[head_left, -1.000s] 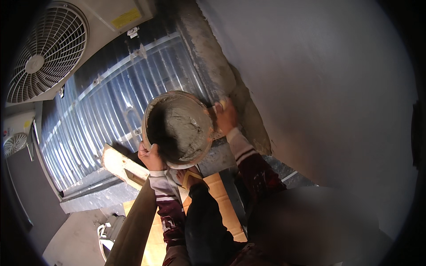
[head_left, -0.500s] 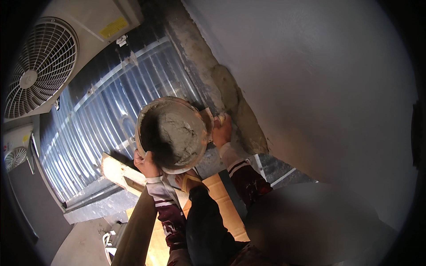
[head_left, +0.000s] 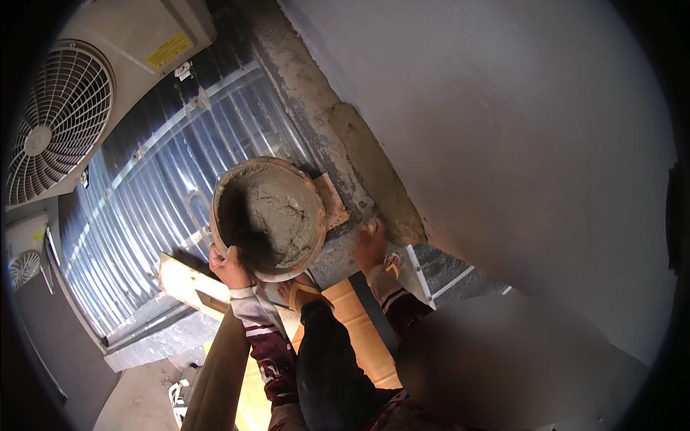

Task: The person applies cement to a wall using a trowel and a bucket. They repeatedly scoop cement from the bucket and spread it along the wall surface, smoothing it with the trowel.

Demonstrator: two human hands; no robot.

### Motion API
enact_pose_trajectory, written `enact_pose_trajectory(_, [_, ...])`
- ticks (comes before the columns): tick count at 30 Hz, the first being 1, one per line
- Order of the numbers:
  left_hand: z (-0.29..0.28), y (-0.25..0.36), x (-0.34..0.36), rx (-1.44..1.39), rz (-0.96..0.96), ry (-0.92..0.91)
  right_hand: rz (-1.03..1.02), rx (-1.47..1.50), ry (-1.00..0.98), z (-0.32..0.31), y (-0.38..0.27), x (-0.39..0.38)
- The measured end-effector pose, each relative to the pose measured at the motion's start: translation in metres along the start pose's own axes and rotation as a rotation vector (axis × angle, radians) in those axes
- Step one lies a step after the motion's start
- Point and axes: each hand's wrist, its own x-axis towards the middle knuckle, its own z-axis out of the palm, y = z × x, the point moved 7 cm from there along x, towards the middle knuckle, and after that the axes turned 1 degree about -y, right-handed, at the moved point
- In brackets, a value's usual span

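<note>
A round bowl (head_left: 321, 241) with a worn, reddish-brown rim holds wet grey mortar (head_left: 280, 215). My left hand (head_left: 231, 269) is closed on its near-left rim, thumb at the edge. A flat brown board piece (head_left: 333, 203) shows just right of the bowl. My right hand (head_left: 371, 248) is apart from the bowl, below the end of a damp mortar strip (head_left: 377, 172) along the wall's lower edge. Its fingers are curled around a small pale thing that I cannot make out.
Corrugated metal sheeting (head_left: 172, 179) lies beyond the bowl, with outdoor fan units (head_left: 65, 122) at the far left. A smooth grey wall (head_left: 517, 144) fills the right. Near me are a wooden plank (head_left: 188, 284), a round post (head_left: 219, 373), cardboard (head_left: 359, 330) and my sandalled foot (head_left: 305, 289).
My right hand has drawn away from the bowl's right side, toward me and slightly right, uncovering the board piece. My left hand keeps its hold on the rim. The view has shifted slightly.
</note>
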Motion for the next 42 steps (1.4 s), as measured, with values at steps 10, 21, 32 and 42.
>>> enact_pose_trajectory(10, [-0.003,-0.003,0.002,-0.002,0.046,-0.024,-0.258,-0.010,-0.135,0.004,-0.060,0.020])
enact_pose_trajectory(21, [0.003,0.009,-0.002,-0.010,0.017,0.025,-0.121,-0.137,-0.128,0.071,-0.138,0.104])
enact_pose_trajectory(32, [-0.010,-0.002,0.001,-0.033,0.021,-0.009,0.053,-0.084,-0.092,0.076,-0.137,0.102])
enact_pose_trajectory(42, [0.000,0.004,-0.002,-0.047,0.017,0.004,-0.003,0.070,0.023,0.057,-0.110,0.071])
